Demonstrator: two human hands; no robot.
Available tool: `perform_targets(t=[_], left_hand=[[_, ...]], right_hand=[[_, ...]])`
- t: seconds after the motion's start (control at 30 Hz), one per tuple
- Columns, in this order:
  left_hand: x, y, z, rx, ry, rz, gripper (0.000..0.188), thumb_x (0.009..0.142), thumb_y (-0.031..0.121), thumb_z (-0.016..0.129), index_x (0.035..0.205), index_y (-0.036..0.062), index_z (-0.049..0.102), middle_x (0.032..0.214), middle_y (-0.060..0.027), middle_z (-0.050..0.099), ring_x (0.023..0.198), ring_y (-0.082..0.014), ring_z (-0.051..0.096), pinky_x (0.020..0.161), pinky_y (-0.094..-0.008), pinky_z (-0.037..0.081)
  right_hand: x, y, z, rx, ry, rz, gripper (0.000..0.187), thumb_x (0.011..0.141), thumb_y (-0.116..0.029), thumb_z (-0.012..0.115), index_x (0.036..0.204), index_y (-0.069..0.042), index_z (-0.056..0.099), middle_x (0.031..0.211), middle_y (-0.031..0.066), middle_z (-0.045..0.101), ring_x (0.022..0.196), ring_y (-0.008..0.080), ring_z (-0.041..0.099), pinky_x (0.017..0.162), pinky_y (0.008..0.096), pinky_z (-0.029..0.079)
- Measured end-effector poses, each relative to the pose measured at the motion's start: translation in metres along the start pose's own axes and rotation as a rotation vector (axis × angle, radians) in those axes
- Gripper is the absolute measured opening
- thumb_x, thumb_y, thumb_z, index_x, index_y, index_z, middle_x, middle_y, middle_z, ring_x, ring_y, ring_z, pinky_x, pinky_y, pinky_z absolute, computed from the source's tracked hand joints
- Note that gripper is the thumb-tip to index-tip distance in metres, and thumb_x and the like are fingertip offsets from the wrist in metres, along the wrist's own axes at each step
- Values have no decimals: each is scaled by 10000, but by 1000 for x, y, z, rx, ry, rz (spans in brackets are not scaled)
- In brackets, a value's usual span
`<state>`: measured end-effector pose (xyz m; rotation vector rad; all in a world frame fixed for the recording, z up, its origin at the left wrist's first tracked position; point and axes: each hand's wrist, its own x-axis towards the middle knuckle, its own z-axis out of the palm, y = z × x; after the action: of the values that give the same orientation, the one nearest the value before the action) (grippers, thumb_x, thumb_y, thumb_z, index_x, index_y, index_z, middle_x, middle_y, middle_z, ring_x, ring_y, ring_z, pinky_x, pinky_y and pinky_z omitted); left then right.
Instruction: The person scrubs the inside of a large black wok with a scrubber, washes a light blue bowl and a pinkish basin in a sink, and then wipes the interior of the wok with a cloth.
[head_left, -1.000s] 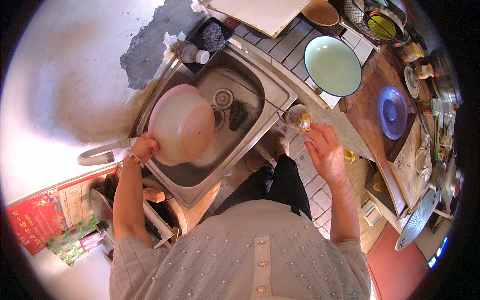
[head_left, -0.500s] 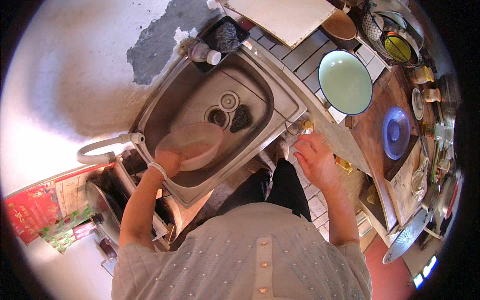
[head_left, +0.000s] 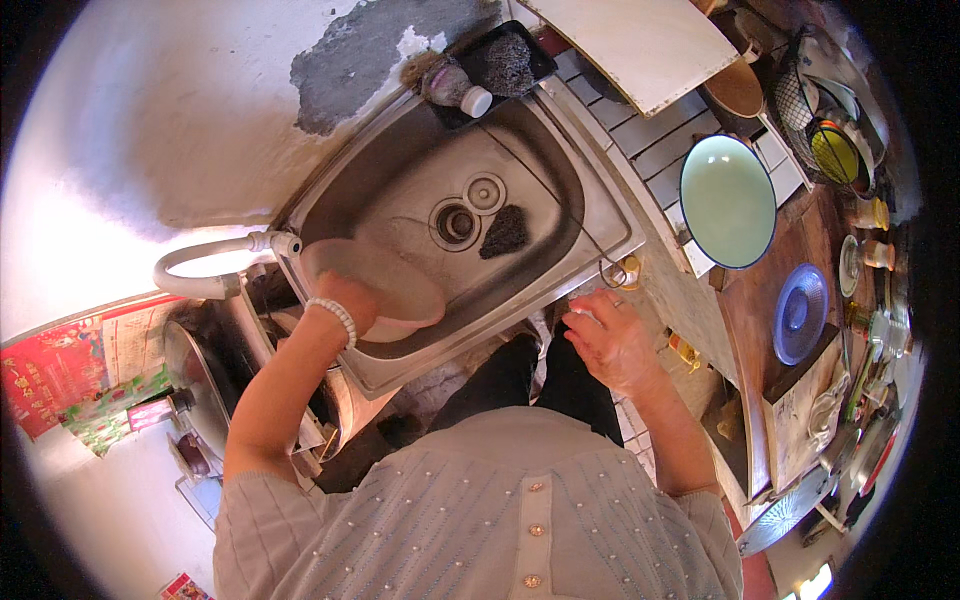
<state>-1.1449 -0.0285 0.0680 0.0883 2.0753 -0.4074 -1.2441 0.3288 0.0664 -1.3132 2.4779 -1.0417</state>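
Observation:
A pale pinkish plastic basin (head_left: 415, 290) is tilted in the near left part of the metal sink (head_left: 375, 160). My left hand (head_left: 347, 300), wearing a white beaded bracelet (head_left: 333, 313), grips its near-left side; the fingertips are hidden inside it. A grey curved faucet (head_left: 205, 268) arches at the sink's left end, beside the basin. Over the floor, just past the sink's near right edge, hovers my right hand (head_left: 612, 345), wet-looking, its fingers loosely bent and apart. Nothing shows in it. A dark scouring pad (head_left: 504, 232) lies by the drain (head_left: 455, 224) and the loose strainer (head_left: 484, 193).
A plastic bottle (head_left: 455, 88) and a black tray (head_left: 535, 60) with a steel-wool scourer occupy the sink's far corner. To the right, a pale green enamel basin (head_left: 727, 200) rests on the tiled counter. A blue plastic lid or dish (head_left: 801, 313) lies on the wooden table.
The basin has shifted toward the faucet within the sink and tilted, with my left hand on it. My right hand has moved slightly left and lower, its fingers more bent. The view has turned a little.

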Motion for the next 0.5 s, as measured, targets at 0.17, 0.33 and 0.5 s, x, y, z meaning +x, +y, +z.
perform_targets(t=[0.17, 0.33, 0.5], left_hand=[[27, 14, -8, 110, -71, -49, 250, 809, 196, 481, 941, 120, 678, 1022, -95, 636, 1000, -285, 576, 836, -496, 403], [26, 26, -68, 158, -61, 67, 244, 818, 195, 475, 911, 124, 689, 980, -87, 650, 982, -267, 583, 831, -503, 381], [27, 25, -76, 214, 79, 129, 188, 775, 183, 508, 793, 128, 687, 873, -68, 654, 867, -241, 595, 789, -462, 375]], right_hand=[[9, -2, -2, 50, -93, -20, 218, 676, -97, 665, 870, -63, 573, 930, 91, 541, 876, 327, 541, 799, 406, 454], [2, 7, -2, 43, -43, -8, 219, 675, -98, 663, 871, -60, 574, 930, 90, 542, 880, 319, 545, 831, 410, 451], [-7, 17, -3, 37, -33, 19, 236, 673, -97, 670, 884, -61, 571, 940, 84, 533, 881, 318, 547, 856, 415, 446]])
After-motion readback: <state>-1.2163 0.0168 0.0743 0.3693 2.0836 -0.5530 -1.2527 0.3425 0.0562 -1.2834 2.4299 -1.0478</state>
